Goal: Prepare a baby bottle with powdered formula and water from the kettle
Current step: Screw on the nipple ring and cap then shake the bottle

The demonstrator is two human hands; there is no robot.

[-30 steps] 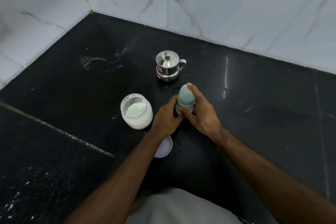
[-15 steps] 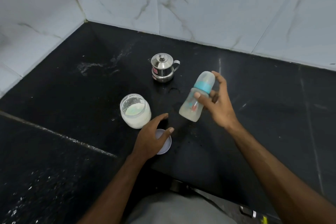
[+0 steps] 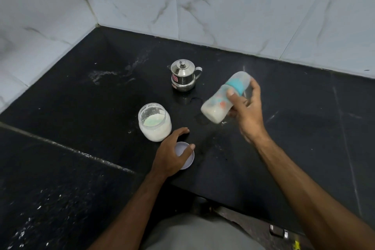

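— Where are we holding the baby bottle (image 3: 220, 100)?

— We're gripping it in our right hand (image 3: 246, 113), thumb and fingers clenched around the teal collar (image 3: 235, 85), tilted in the air to the right of the steel kettle (image 3: 183, 76). It's looking blurred, so we're probably shaking it.

— How are we expecting it to handle?

— Light plastic, milky liquid inside, likely slick if wet. Taking it near the collar is keeping the cap seated.

— And the left hand (image 3: 172, 153)?

— Its grip is released, fingers spread over the white lid (image 3: 187, 158), beside the open formula jar (image 3: 155, 123).

— The room?

— We're working on a black stone worktop (image 3: 284, 148), speckled with spilt powder, in a marble-tiled corner.
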